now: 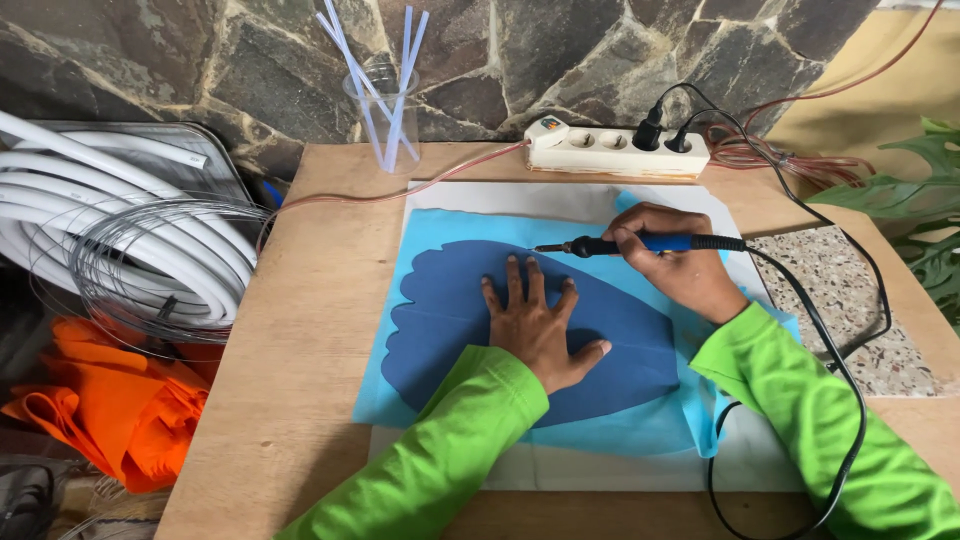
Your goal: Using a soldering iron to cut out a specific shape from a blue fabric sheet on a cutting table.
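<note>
The left hand (540, 325) lies flat, fingers spread, on the dark blue sheet (450, 330) mid-table. The right hand (680, 262) grips a soldering iron (620, 243), lying crosswise, tip pointing toward the table's left edge.

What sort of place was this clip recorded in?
Probably a home craft corner or small workshop: a plain wooden table against a rough stone wall, a white power strip with black plugs, coiled white tubing and thin wire, and a blue-handled soldering-type hot tool over layered blue fabric.

- Dark blue sheet (610, 340): partly hidden beneath the flat left hand (538, 325).
- Soldering iron (640, 243): grip covered by right hand (680, 262).
- Cable (850, 400): cut off below.
</note>
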